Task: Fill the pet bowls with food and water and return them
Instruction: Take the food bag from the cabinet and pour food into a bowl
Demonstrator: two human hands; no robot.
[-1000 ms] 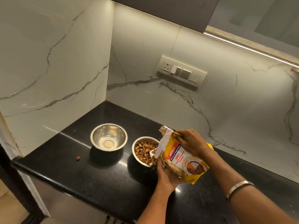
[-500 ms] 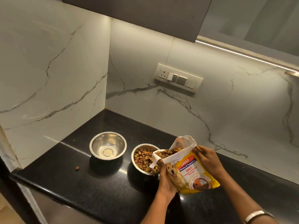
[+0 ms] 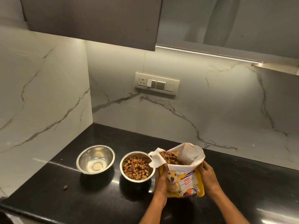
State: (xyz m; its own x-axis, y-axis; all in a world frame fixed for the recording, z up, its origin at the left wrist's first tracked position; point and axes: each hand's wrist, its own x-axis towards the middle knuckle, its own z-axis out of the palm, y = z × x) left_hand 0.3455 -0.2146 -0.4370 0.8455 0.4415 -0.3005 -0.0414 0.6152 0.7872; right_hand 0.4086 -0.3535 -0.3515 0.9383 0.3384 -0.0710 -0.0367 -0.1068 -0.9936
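Head view showed my left hand point(image 3: 161, 177) and right hand point(image 3: 207, 172) gripping the kibble bag point(image 3: 182, 180) upright beside the filled bowl point(image 3: 137, 166), mid-countertop point(image 3: 113, 199), so nothing spilled; the empty bowl point(image 3: 95, 159) awaited water.

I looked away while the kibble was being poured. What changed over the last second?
The food bag was tipped mouth-down over the kibble bowl; now it stands upright, gripped by the left hand and right hand. Both bowls, including the empty bowl, stayed put.

Warm under-cabinet strip light point(image 3: 208, 54), glare on glossy countertop point(image 3: 113, 199), wide-angle edge bending.
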